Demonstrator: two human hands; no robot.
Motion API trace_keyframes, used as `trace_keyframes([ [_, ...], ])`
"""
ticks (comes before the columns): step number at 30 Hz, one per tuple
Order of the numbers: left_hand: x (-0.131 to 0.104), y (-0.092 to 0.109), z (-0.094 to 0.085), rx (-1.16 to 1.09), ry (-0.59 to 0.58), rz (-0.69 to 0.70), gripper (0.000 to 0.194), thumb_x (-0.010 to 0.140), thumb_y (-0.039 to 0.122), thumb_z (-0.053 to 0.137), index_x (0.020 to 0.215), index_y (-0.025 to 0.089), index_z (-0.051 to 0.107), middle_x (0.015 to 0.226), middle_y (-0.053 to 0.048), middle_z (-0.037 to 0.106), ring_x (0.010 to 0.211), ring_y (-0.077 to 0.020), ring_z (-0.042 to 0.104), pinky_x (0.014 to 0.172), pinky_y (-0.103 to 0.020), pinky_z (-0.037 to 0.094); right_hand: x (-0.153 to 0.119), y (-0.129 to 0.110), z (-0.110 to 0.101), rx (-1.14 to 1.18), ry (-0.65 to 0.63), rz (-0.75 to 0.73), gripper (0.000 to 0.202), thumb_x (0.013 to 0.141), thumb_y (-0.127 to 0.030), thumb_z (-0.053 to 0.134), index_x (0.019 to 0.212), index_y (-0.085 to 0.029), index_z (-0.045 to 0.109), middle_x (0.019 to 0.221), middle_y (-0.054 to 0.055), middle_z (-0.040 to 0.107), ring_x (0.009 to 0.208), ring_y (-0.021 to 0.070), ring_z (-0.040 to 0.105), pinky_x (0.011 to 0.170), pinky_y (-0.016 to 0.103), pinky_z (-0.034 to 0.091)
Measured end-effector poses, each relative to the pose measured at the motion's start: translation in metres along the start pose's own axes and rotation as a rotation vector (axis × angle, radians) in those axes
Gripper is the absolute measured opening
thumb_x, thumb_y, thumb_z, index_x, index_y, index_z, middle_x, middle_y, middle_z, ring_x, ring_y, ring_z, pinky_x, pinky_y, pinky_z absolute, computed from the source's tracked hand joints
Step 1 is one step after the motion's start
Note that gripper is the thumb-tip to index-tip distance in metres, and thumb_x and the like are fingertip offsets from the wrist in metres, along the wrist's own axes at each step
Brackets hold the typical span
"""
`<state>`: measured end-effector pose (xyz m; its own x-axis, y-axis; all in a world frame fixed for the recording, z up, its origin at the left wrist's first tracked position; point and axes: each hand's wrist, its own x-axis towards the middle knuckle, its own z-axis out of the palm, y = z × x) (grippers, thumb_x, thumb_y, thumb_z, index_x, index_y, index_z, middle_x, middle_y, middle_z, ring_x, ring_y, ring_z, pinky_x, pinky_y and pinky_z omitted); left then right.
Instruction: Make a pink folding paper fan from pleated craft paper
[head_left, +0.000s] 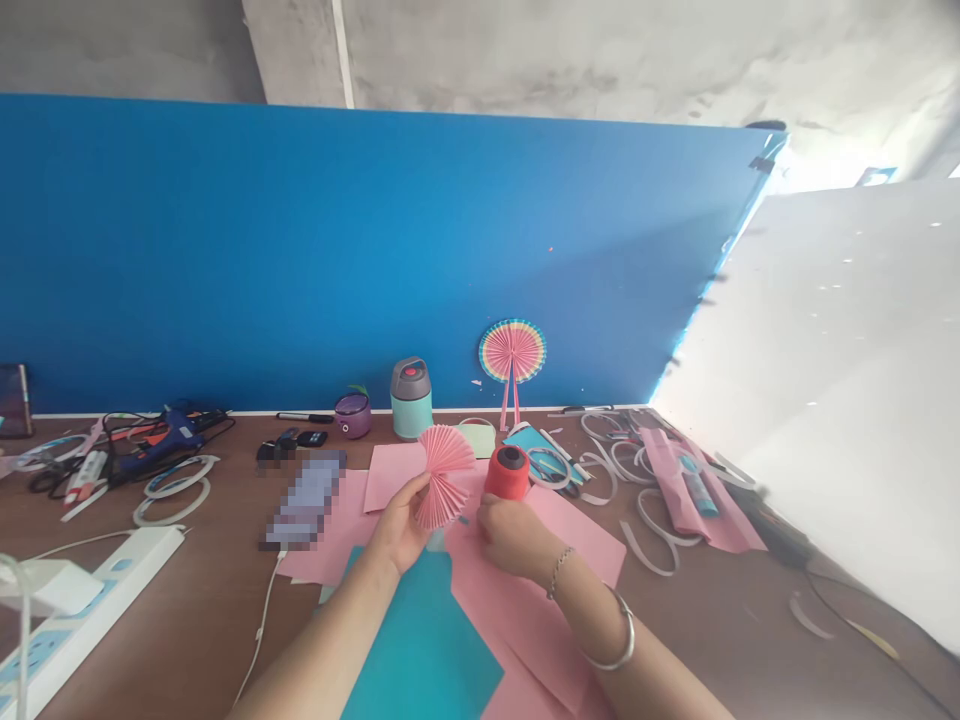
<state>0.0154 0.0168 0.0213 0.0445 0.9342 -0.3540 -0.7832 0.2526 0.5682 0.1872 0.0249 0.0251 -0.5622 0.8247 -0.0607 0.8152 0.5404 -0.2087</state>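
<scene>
My left hand is closed on the edge of a pleated pink paper fan, which is spread in a partly round shape. To its right, my right hand has its fingers curled against the lower part of a red object with a dark round top. Pink paper sheets and a teal sheet lie under and around both hands. A finished round fan in pink with a striped rim leans upright on the blue panel.
A teal flask and purple pot stand at the back. A phone lies left, with a power strip and blue glue gun beyond. White strips and pink wrapping lie right.
</scene>
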Motion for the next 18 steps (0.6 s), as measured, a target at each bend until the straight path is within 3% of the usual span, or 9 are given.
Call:
trace_keyframes([
  [4,-0.001,0.001,0.001,0.020,-0.038,-0.017,0.015,0.086,0.012,0.051,0.084,0.007,0.066,0.073,-0.006,0.070,0.063,-0.0142,0.065,0.059,-0.025,0.051,0.003,0.002,0.004,0.188,0.103,-0.001,0.017,0.065,-0.008,0.050,0.075,-0.014,0.062,0.081,0.007,0.065,0.069,0.0157,0.056,0.054,0.024,0.031],
  [7,-0.001,0.000,0.001,0.041,-0.065,-0.013,0.013,0.084,0.010,0.053,0.083,0.009,0.066,0.071,-0.005,0.070,0.062,-0.0128,0.064,0.059,-0.023,0.050,0.007,0.003,0.007,0.554,0.250,0.022,0.012,0.067,-0.010,0.049,0.072,-0.017,0.057,0.071,0.001,0.062,0.061,0.0119,0.052,0.054,0.022,0.034],
  [11,-0.001,-0.001,0.000,0.076,-0.110,-0.021,0.011,0.082,0.012,0.057,0.086,0.010,0.066,0.075,-0.004,0.070,0.064,-0.0133,0.063,0.061,-0.024,0.049,0.011,0.004,0.007,0.972,0.348,0.049,0.003,0.072,-0.016,0.049,0.070,-0.018,0.048,0.061,-0.003,0.050,0.054,0.0095,0.045,0.051,0.022,0.034],
  [18,-0.005,-0.003,-0.002,0.161,-0.184,-0.058,0.015,0.077,0.019,0.064,0.089,0.010,0.067,0.082,-0.007,0.069,0.073,-0.0179,0.063,0.065,-0.027,0.045,0.011,0.003,0.000,1.261,0.303,0.031,0.022,0.076,-0.039,0.060,0.075,-0.018,0.052,0.062,-0.005,0.043,0.054,0.0084,0.037,0.052,0.022,0.031],
])
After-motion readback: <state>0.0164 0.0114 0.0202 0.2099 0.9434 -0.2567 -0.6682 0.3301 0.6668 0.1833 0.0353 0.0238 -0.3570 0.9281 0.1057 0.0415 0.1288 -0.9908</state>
